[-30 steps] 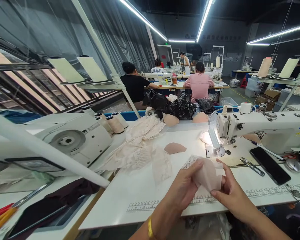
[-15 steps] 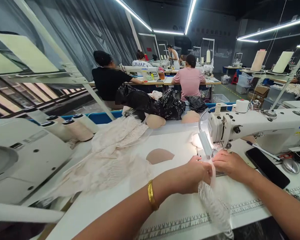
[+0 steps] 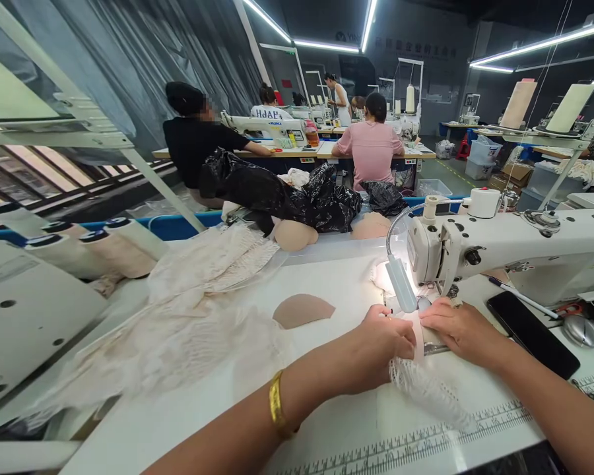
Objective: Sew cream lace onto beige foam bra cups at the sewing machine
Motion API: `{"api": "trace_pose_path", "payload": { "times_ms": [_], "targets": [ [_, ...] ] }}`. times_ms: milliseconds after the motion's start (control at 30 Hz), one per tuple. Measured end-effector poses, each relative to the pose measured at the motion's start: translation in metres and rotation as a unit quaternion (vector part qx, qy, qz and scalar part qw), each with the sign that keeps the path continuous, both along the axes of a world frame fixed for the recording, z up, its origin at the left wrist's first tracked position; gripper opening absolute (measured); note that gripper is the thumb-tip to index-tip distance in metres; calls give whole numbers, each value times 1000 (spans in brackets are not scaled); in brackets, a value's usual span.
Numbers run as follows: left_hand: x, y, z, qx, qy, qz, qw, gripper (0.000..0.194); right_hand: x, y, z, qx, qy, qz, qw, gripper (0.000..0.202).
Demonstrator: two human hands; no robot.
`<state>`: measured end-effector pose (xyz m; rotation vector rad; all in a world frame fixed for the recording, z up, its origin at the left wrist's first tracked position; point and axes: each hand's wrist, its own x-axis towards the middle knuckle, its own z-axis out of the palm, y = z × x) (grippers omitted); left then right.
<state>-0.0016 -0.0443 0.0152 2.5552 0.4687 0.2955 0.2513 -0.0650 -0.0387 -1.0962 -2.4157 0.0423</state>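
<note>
Pale pink fabric runs under the needle area of a white sewing machine, lit by a small lamp. My left hand is closed on its left edge, fingers curled, with white lace hanging below toward the table's front. My right hand lies on the fabric's right side near the presser foot, fingers stretched out and pressing it flat. The needle tip itself is hidden behind the lamp and fingers.
A beige cup piece lies left of my hands, beside a heap of cream lace. To the right are a black phone and scissors. A ruler strip edges the table. Co-workers sit beyond black plastic bags.
The view has turned slightly right. The lace's lower end has swung rightward and up onto the ruler strip. Both hands stay by the needle, with more pink fabric showing between them.
</note>
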Motion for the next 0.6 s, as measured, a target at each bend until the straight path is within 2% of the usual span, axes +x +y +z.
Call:
{"api": "trace_pose_path", "payload": {
  "times_ms": [233,400,600],
  "targets": [
    [1,-2,0,4,19,30,999,17,2,1,5,-50,-1,17,999,34],
    [1,-6,1,8,37,-6,999,20,-1,-3,8,-48,13,55,997,35],
    [0,-3,3,25,10,26,999,20,-1,-2,8,-39,-14,24,999,35]
  ]
}}
